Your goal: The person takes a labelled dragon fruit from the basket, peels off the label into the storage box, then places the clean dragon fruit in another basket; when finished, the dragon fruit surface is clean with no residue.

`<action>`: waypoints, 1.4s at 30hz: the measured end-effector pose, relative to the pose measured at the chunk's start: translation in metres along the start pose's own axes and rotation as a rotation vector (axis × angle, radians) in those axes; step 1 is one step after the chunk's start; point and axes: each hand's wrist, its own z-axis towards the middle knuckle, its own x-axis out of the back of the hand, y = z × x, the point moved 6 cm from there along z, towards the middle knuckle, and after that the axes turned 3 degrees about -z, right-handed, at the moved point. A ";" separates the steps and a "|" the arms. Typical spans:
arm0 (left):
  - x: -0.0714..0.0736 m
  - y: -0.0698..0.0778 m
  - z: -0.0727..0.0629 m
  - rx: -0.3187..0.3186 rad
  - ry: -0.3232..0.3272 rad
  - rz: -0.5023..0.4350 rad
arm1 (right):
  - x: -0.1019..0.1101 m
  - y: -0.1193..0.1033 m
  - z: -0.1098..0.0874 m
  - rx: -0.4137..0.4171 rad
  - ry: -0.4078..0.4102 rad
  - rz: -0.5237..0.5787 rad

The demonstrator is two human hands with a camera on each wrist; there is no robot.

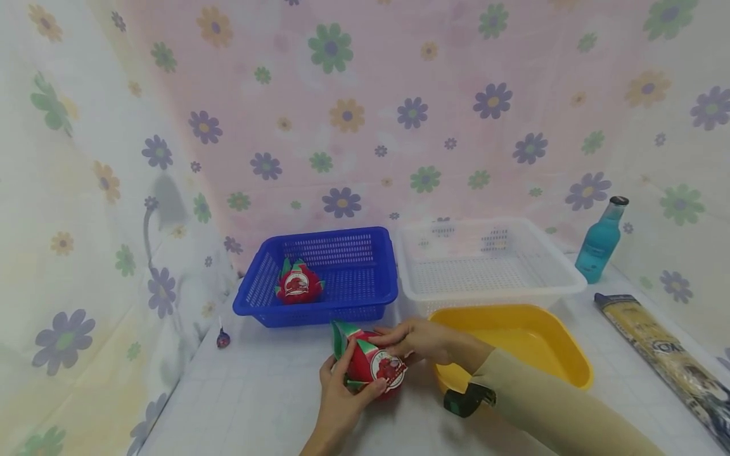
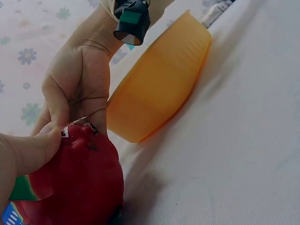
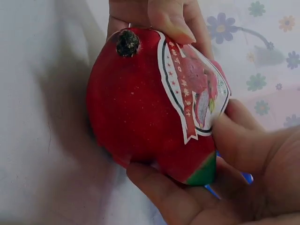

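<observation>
Both hands hold a red dragon fruit (image 1: 363, 362) with green-tipped scales and a white-rimmed oval label. My left hand (image 1: 345, 396) grips it from the near left side, its thumb at the label's lower edge. From the far right, my right hand (image 1: 419, 341) holds the same fruit. In the right wrist view, the right hand (image 3: 243, 173) has its thumb at the label's edge and fingers under the fruit, while the left thumb presses near the dark stem end. A second dragon fruit (image 1: 299, 285), labelled alike, lies in the blue basket (image 1: 353, 308).
Beside the blue basket stands a white basket (image 1: 490, 292). A yellow basin (image 1: 570, 345) sits close by the right forearm. Farther right are a blue bottle (image 1: 599, 244) and a long printed packet (image 1: 664, 351). A small wrapped lollipop (image 1: 223, 339) lies at the left.
</observation>
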 end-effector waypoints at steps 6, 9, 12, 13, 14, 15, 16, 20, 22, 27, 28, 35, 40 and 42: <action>0.002 -0.003 0.000 0.038 0.037 -0.039 | -0.002 -0.005 0.003 0.043 0.063 -0.070; 0.004 -0.004 0.000 0.056 0.050 -0.032 | -0.004 -0.006 0.002 0.070 0.023 -0.052; 0.006 -0.004 0.000 0.070 0.054 -0.022 | -0.006 -0.006 0.000 0.098 -0.048 -0.058; 0.007 -0.004 0.000 0.072 0.055 -0.022 | -0.006 -0.007 0.000 0.107 -0.068 -0.068; 0.008 -0.004 0.000 0.078 0.055 -0.026 | -0.007 -0.007 0.000 0.116 -0.086 -0.077; 0.008 -0.004 0.000 0.078 0.057 -0.025 | -0.008 -0.007 0.000 0.125 -0.102 -0.083; 0.009 -0.004 0.000 0.076 0.061 -0.020 | -0.008 -0.007 0.001 0.134 -0.114 -0.090; 0.011 -0.005 0.000 0.079 0.072 -0.009 | -0.011 -0.008 0.003 0.146 -0.126 -0.084; 0.012 -0.006 0.001 0.081 0.072 -0.007 | -0.012 -0.008 0.004 0.146 -0.122 -0.089; 0.013 -0.008 0.002 0.085 0.070 -0.019 | -0.013 -0.011 0.004 0.169 -0.133 -0.144; 0.013 -0.008 0.002 0.084 0.070 -0.021 | -0.013 -0.012 0.003 0.179 -0.137 -0.162; 0.014 -0.009 0.002 0.091 0.059 -0.028 | -0.014 -0.018 0.000 0.216 -0.122 -0.249; 0.013 -0.008 0.003 0.102 0.055 -0.039 | -0.013 -0.019 -0.002 0.240 -0.038 -0.286; 0.013 -0.009 0.003 0.105 0.056 -0.040 | -0.012 -0.018 -0.002 0.254 0.016 -0.311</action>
